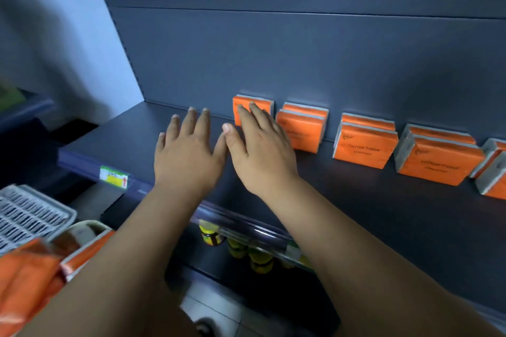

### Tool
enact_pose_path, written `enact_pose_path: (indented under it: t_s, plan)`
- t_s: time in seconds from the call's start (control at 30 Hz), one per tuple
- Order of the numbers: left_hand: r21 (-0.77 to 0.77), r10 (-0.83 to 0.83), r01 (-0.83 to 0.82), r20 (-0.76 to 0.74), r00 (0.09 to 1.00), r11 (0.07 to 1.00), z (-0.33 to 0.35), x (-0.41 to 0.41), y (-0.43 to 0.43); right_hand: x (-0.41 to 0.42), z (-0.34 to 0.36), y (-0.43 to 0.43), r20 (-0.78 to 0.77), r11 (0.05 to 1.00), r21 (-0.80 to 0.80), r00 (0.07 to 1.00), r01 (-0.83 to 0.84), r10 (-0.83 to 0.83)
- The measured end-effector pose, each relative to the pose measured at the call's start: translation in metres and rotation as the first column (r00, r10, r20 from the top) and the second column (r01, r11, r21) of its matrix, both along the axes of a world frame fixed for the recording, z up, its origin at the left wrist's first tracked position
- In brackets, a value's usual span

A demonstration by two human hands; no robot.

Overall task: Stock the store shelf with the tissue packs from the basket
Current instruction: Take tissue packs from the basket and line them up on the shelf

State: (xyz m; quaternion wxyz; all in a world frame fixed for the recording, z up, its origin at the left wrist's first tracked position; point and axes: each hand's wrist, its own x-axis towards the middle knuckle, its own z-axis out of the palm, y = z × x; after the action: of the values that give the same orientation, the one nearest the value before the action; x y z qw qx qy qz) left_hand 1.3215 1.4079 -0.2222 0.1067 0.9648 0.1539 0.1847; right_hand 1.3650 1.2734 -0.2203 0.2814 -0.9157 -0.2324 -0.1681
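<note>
Orange tissue packs stand in a row along the back of the dark shelf [356,200]. The leftmost tissue pack [258,107] leans against the back panel, and the straight fingers of my right hand [260,145] touch its front. Pairs of packs [364,142] continue to the right. My left hand [187,150] hovers flat over the bare shelf just left of that pack, fingers spread, holding nothing. More orange packs [24,276] lie in the basket at the lower left.
A white slatted basket [27,213] sits at the left below shelf level. A yellow price tag [113,176] is on the shelf's front rail. Yellow bottles [260,260] stand on the lower shelf. The shelf left of my hands is bare.
</note>
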Motion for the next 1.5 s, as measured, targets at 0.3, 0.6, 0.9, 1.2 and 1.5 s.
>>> enact_pose_path:
  t_s: [0.3, 0.6, 0.9, 1.2, 1.5]
  plan:
    - [0.075, 0.376, -0.388, 0.139, 0.916, 0.918, 0.004, -0.137, 0.126, -0.075, -0.004, 0.122, -0.054, 0.951, -0.011, 0.95, -0.308, 0.307]
    - [0.027, 0.593, -0.596, 0.066, 0.802, 0.803, -0.05, -0.27, 0.195, -0.156, -0.054, 0.228, 0.008, 0.748, -0.18, 0.759, -0.639, 0.651]
    - [-0.153, 0.624, -0.656, -0.214, 0.752, 0.739, -0.131, -0.297, 0.226, -0.139, -0.111, 0.269, -0.306, 0.598, -0.331, 0.683, -0.73, 0.663]
    - [-0.296, 0.623, -0.716, -0.355, 0.697, 0.633, -0.159, -0.264, 0.255, -0.093, -0.154, 0.28, -0.509, 0.526, -0.446, 0.689, -0.724, 0.516]
    - [-0.426, 0.697, -0.752, -0.314, 0.644, 0.503, -0.184, -0.248, 0.277, -0.071, -0.184, 0.308, -0.494, 0.534, -0.43, 0.685, -0.728, 0.536]
